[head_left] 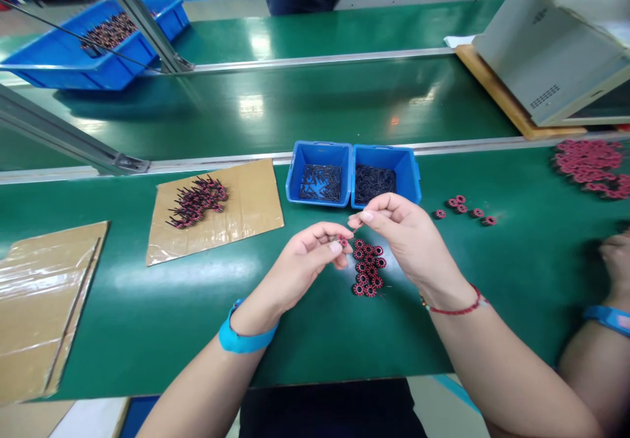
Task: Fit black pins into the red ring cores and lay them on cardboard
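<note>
Between the thumb and fingers of my left hand (317, 247) is a small red-and-black motor stator (341, 240) with fine wire coming off it. My right hand (401, 231) is beside it, thumb and forefinger pinched on the thin wire end (357, 227). Just below both hands, a cluster of similar stators (369, 267) lies on the green bench. Past my fingers stand two joined blue bins; the left bin (319, 195) and the right bin (408, 175) hold small black tube-like pieces.
Stators with black pieces sticking up (199, 201) lie on a cardboard sheet (251, 208) at left. More loose stators (461, 208) and a red pile (588, 165) lie at right. A co-worker's arm (598, 339) reaches in at the right edge. Metal posts (59, 132) rise at left.
</note>
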Motion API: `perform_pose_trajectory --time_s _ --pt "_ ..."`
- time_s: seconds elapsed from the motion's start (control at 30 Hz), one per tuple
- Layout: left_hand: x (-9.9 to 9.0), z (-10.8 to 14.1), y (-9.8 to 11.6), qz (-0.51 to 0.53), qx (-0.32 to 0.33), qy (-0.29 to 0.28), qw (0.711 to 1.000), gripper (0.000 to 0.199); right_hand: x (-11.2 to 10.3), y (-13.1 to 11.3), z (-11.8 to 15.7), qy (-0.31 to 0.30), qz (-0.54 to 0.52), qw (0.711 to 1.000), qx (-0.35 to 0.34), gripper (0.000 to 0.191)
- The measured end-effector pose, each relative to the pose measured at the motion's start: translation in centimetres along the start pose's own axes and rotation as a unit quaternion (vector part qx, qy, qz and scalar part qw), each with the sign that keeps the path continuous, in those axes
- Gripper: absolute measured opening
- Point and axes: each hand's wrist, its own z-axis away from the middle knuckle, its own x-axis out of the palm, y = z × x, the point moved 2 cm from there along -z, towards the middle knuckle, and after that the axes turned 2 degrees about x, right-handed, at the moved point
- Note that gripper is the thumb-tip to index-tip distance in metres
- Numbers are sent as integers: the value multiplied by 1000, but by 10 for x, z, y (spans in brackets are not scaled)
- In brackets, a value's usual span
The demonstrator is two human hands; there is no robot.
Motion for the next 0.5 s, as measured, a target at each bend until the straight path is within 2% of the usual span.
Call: perform_pose_trajectory --time_s 0.5 --pt "0 1 0 -4 0 2 1000 16 0 -1 2 0 41 999 -23 18"
